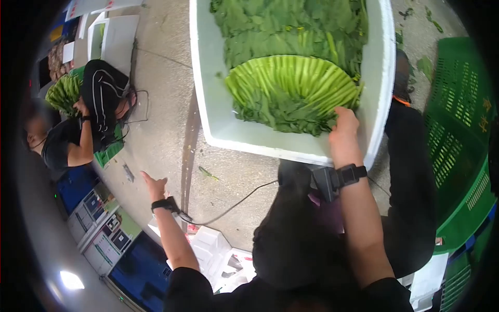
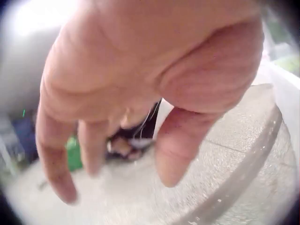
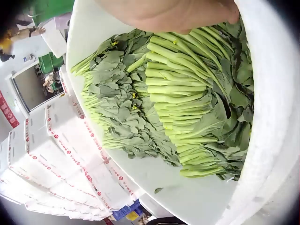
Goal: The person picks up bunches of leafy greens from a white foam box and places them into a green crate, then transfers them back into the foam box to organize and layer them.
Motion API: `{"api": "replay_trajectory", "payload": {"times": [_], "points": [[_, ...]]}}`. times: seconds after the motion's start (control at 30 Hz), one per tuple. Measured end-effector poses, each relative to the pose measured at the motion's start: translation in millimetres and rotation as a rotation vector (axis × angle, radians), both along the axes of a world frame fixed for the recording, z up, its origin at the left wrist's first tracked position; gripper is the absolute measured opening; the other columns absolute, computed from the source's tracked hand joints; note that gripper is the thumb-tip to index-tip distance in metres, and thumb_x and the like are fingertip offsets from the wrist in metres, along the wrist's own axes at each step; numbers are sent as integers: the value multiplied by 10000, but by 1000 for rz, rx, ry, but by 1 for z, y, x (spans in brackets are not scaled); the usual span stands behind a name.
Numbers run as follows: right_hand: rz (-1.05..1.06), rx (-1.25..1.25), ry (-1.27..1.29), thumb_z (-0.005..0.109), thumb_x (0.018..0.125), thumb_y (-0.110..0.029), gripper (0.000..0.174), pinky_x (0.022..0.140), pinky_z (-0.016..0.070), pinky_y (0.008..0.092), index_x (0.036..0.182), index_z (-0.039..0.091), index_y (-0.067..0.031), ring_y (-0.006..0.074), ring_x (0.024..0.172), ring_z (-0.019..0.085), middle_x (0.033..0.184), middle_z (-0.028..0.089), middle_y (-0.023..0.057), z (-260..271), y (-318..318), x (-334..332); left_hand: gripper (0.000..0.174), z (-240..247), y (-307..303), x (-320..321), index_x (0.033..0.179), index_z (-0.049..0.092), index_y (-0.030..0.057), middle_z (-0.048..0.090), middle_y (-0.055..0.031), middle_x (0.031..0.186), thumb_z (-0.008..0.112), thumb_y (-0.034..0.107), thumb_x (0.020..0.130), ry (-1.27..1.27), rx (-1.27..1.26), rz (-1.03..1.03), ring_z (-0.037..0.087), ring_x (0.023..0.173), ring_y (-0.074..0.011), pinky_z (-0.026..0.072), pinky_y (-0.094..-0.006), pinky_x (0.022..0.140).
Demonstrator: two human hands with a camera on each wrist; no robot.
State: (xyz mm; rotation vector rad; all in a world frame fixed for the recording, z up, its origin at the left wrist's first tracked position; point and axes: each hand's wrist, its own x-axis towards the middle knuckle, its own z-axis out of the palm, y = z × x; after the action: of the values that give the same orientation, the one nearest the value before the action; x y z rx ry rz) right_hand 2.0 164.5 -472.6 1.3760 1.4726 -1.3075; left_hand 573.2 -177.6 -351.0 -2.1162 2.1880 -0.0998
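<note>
A white foam box [image 1: 200, 104] stands in front of me in the head view, with rows of leafy green stems [image 1: 291, 78] inside. My right hand [image 1: 345, 132] is over the box's near right corner, its fingertips at the ends of the stems; whether they grip any is unclear. In the right wrist view the right hand [image 3: 178, 14] is at the top edge, above the pale stems [image 3: 178, 89]. My left hand [image 1: 155, 186] is off to the left over the floor, holding nothing, fingers extended. The left wrist view shows that hand [image 2: 140, 79] with thumb and fingers apart.
At the left a seated person [image 1: 78, 125] holds a bunch of greens [image 1: 63, 94]. Green crates [image 1: 457, 114] stand at the right. A cable [image 1: 234, 205] runs from the left wrist, and white foam pieces [image 1: 208, 249] lie below. Taped white boxes [image 3: 70, 154] are stacked beyond the box.
</note>
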Motion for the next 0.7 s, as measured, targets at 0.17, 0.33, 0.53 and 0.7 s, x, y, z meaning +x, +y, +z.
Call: {"api": "replay_trajectory", "payload": {"times": [0.17, 0.33, 0.53, 0.7], "points": [[840, -373, 637, 650, 831, -167, 352, 778, 498, 351, 1153, 604, -30, 212, 870, 635, 1058, 651, 117, 49, -56, 9, 209, 19, 80, -225, 934, 687, -19, 686, -84, 767, 677, 178, 864, 603, 211, -21, 634, 693, -141, 499, -266, 668], [1807, -778, 696, 672, 785, -119, 257, 789, 512, 375, 1030, 668, -43, 290, 888, 659, 951, 687, 149, 46, -133, 31, 381, 10, 132, -363, 1156, 644, 94, 655, -109, 1022, 732, 87, 785, 445, 292, -830, 579, 987, -278, 465, -379, 889], [1977, -639, 956, 683, 738, -79, 287, 819, 508, 426, 1023, 677, -50, 351, 929, 644, 953, 675, 191, -27, -166, 80, 328, -20, 133, -356, 1125, 644, 71, 629, -95, 1095, 721, 112, 808, 657, -63, -588, 567, 1040, -237, 447, -357, 894], [2016, -540, 1052, 677, 733, -79, 181, 758, 521, 446, 913, 677, -58, 357, 838, 660, 844, 678, 179, -47, -172, 102, 261, -30, 143, -328, 1105, 632, 79, 599, -97, 1154, 673, 94, 848, 927, 35, -187, 549, 1082, -222, 439, -345, 870]]}}
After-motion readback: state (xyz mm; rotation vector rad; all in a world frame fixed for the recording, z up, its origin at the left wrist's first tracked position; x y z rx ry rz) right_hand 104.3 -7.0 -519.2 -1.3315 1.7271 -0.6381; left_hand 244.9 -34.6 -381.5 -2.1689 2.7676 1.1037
